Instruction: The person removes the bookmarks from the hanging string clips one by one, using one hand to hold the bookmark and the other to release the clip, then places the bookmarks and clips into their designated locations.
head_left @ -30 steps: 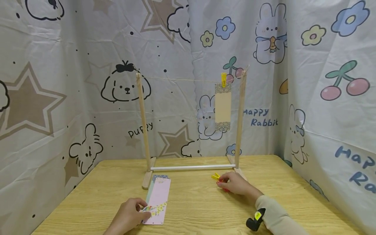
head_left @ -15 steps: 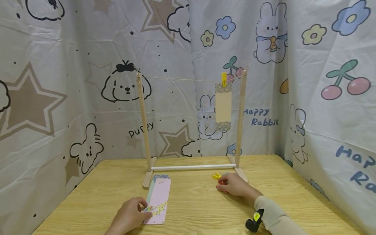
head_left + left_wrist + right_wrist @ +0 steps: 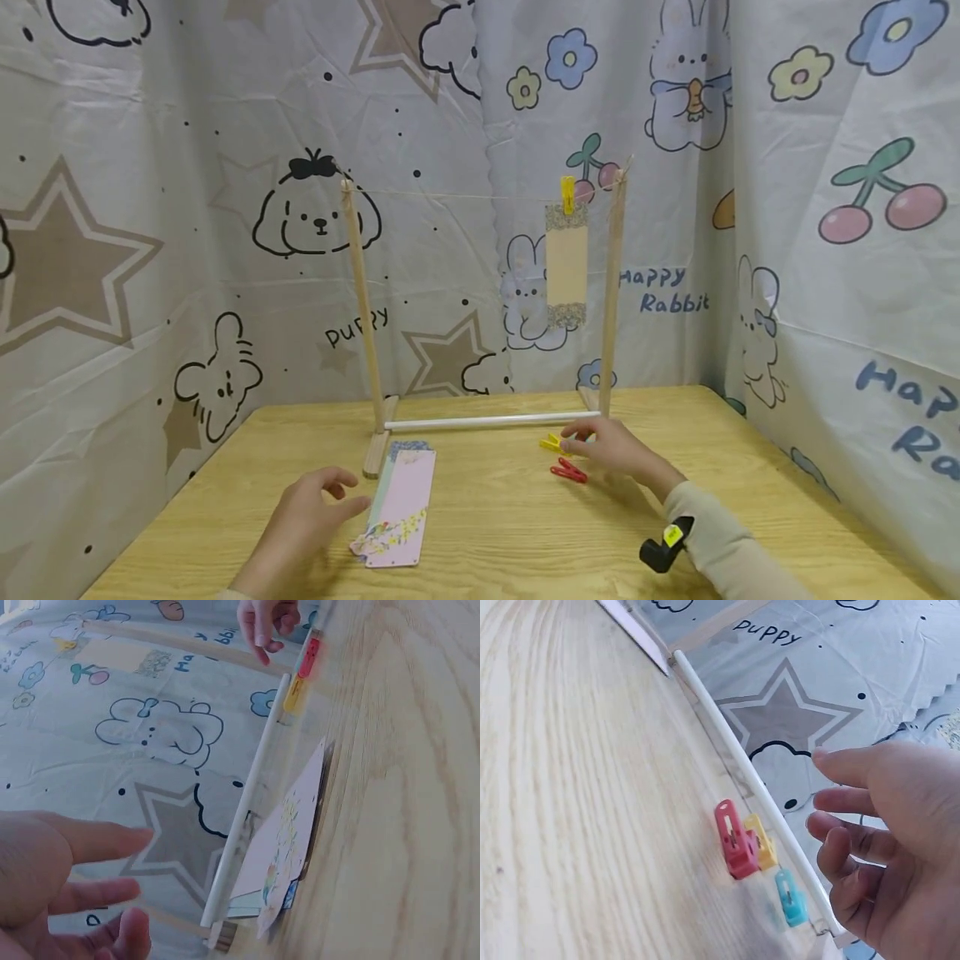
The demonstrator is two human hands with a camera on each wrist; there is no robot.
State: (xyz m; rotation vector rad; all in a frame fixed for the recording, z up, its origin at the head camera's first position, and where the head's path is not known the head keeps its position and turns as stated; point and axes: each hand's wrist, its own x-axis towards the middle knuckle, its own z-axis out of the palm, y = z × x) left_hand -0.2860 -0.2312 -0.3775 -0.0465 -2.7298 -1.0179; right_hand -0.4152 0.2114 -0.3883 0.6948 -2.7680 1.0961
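My left hand (image 3: 303, 512) hovers left of a small stack of paper bookmarks, fingers loosely spread and holding nothing. The top bookmark (image 3: 412, 492) is pink with yellow flowers; green and blue-patterned ones peek out beneath. My right hand (image 3: 618, 450) is raised over the table near the clothespins, and the right wrist view shows its fingers apart and relaxed. A red clothespin (image 3: 568, 471) lies on the table just in front of a yellow clothespin (image 3: 553, 443). A teal clothespin (image 3: 790, 898) lies beside them, covered by the right hand in the head view.
Behind the bookmarks stands a wooden frame (image 3: 610, 308) with a white crossbar (image 3: 487, 421) low down. From its string hangs a beige bookmark (image 3: 567, 267) by another yellow clothespin (image 3: 567, 196). A cartoon-printed curtain (image 3: 450, 275) surrounds the wooden table (image 3: 480, 533).
My left hand has let go of the bookmarks and drawn away up and to the left. My right hand has moved off the red clothespin, back and slightly right, leaving it in sight.
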